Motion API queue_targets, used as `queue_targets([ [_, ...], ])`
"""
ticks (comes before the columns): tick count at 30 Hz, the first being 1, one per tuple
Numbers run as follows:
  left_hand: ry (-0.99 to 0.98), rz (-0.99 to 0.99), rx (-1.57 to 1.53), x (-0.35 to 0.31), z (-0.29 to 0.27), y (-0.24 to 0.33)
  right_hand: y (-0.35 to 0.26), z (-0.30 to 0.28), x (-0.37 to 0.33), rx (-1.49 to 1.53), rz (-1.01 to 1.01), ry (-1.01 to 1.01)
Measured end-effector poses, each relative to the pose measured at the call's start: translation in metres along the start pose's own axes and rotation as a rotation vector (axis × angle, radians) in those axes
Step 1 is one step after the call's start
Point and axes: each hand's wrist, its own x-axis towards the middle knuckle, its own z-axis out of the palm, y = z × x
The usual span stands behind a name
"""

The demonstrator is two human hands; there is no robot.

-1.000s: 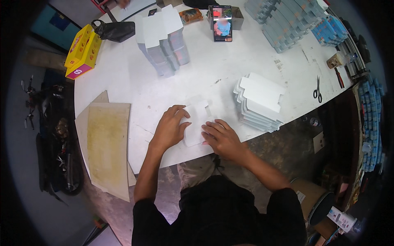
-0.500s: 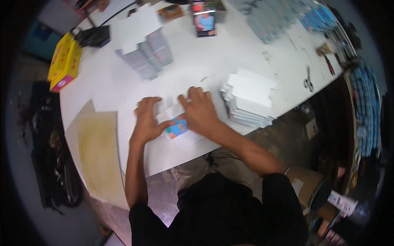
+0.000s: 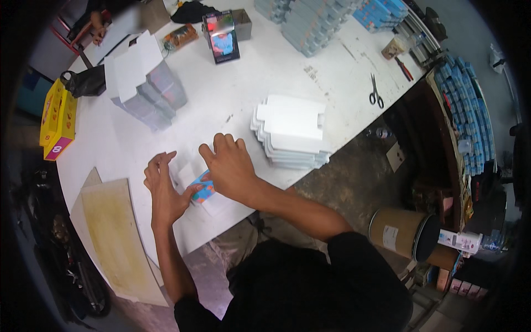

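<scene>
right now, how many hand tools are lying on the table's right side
2: the scissors lie near the right edge of the table, and the red-handled tool lies beyond them, beside the cup. Others could be hidden from this view.

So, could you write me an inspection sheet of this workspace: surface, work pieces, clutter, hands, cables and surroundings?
Surface: white table, dark scuff marks.
Work pieces: blue-printed card piece; stack of white card blanks to its right.
Clutter: scissors, red-handled tool, cup, yellow box near the table edges.
Hands: left hand open, thumb at the printed piece; right hand bent over it, grip partly hidden.
Cables: nothing clearly seen.
Surroundings: brown drum at right; another person's hand at the far left.
</scene>
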Motion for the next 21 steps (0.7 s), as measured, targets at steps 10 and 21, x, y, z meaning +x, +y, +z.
queue_targets([
  [10,-0.043,0.073,-0.026,-0.016,-0.013,0.012,0.028,0.013,-0.039,0.132,-0.405,0.025],
  [21,0.405,0.176,-0.681,-0.043,0.019,-0.036,0.018,-0.061,-0.076,0.278,-0.473,0.370],
])
